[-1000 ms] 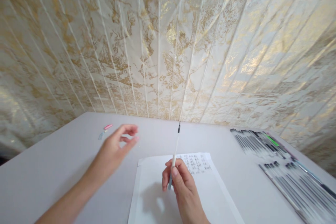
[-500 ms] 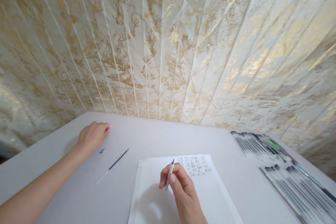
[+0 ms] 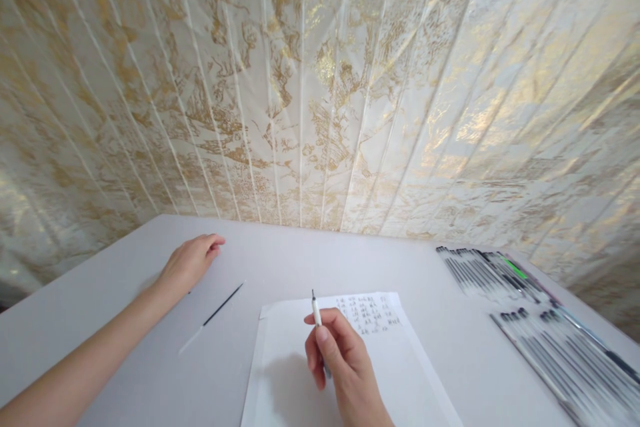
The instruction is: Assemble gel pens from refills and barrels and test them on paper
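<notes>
Nearest, above the paper [image 3: 400, 373], the right hand [image 3: 347, 353] pinches a white pen [image 3: 316, 310] between thumb and fingers, its dark point aimed up and toward the paper's far edge. To the right of the paper lies a near row of refills [image 3: 565, 353]. To its left, a single ink refill [image 3: 223, 305] rests on the bench [image 3: 300, 260], touching neither hand. Its long axis runs slantwise: the clear end is nearer the wearer and farther from the paper, the dark end points toward the far side, just outside the paper's far left corner. The left forearm [image 3: 115, 337] is closer to it than the right hand. Beyond that corner and farther left, the left hand [image 3: 193, 260] has its fingers drawn in narrow; I cannot tell whether they hold anything. A far row of refills [image 3: 480, 270] lies beyond the paper's right side, and behind everything hangs a gold-patterned curtain [image 3: 300, 80]
</notes>
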`<state>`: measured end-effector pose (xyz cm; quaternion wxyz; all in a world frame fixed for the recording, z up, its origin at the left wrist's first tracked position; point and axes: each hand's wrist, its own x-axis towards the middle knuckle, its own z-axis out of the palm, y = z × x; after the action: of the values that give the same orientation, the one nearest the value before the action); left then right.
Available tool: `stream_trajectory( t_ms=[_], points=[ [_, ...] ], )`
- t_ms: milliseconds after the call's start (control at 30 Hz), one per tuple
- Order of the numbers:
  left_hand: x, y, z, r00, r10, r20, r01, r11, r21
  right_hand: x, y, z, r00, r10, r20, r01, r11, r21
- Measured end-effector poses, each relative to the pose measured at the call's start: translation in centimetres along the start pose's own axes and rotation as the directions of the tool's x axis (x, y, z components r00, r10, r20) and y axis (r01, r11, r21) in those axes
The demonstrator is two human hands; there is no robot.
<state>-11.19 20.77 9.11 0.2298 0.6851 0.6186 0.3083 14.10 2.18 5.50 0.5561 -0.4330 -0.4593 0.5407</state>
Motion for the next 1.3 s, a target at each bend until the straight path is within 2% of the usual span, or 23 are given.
stream_trajectory(
  t_ms=[100, 167, 200, 333, 433, 500, 567, 667, 833, 933, 1100, 1300],
  points=[
    [-3.2, 3.0, 2.1, 0.993, -0.033, 0.109, 0.065, 0.951, -0.303, 0.2, 0.0, -0.2, 0.999, 0.027, -0.018, -0.029, 0.993, -0.119],
    [-5.8, 5.1, 4.2, 0.973, -0.052, 0.225, 0.178, 0.788, -0.589, 0.4, 0.1, -0.5, 0.999, 0.016, -0.032, -0.022, 0.981, -0.192],
    [-7.0, 5.9, 5.3, 0.965, -0.05, 0.257, 0.212, 0.727, -0.653, 0.5, 0.2, -0.6, 0.999, 0.007, -0.04, -0.016, 0.973, -0.231],
    [-9.6, 7.8, 8.3, 0.935, -0.07, 0.347, 0.334, 0.498, -0.8, 0.7, 0.2, -1.5, 0.996, -0.081, -0.045, 0.051, 0.887, -0.458],
    [-9.9, 7.9, 8.7, 0.905, -0.103, 0.413, 0.425, 0.218, -0.878, 0.7, 0.0, -2.0, 0.992, -0.124, -0.03, 0.08, 0.789, -0.609],
    [-9.9, 7.9, 8.6, 0.888, -0.106, 0.447, 0.456, 0.082, -0.886, 0.8, -0.1, -2.2, 0.991, -0.132, -0.03, 0.08, 0.752, -0.654],
    [-10.0, 7.9, 8.4, 0.883, -0.106, 0.458, 0.465, 0.056, -0.883, 0.8, -0.2, -2.3, 0.99, -0.139, -0.031, 0.082, 0.735, -0.673],
    [-10.4, 8.1, 8.4, 0.878, -0.104, 0.467, 0.475, 0.067, -0.878, 0.8, -0.3, -2.2, 0.988, -0.15, -0.032, 0.088, 0.722, -0.687],
    [-11.4, 8.4, 9.0, 0.888, -0.022, 0.459, 0.456, 0.163, -0.875, 0.6, -0.5, -2.0, 0.988, -0.152, -0.025, 0.092, 0.714, -0.694],
    [-11.9, 8.6, 9.2, 0.893, 0.013, 0.449, 0.438, 0.202, -0.876, 0.6, -0.6, -2.0, 0.987, -0.15, -0.061, 0.071, 0.74, -0.669],
    [-12.3, 8.6, 9.4, 0.903, 0.015, 0.429, 0.416, 0.21, -0.885, 0.7, -0.4, -2.1, 0.983, -0.118, -0.14, 0.011, 0.801, -0.599],
    [-12.2, 8.0, 9.5, 0.903, 0.035, 0.428, 0.413, 0.201, -0.888, 1.0, -0.3, -2.2, 0.995, -0.056, -0.077, 0.01, 0.866, -0.501]
  ],
)
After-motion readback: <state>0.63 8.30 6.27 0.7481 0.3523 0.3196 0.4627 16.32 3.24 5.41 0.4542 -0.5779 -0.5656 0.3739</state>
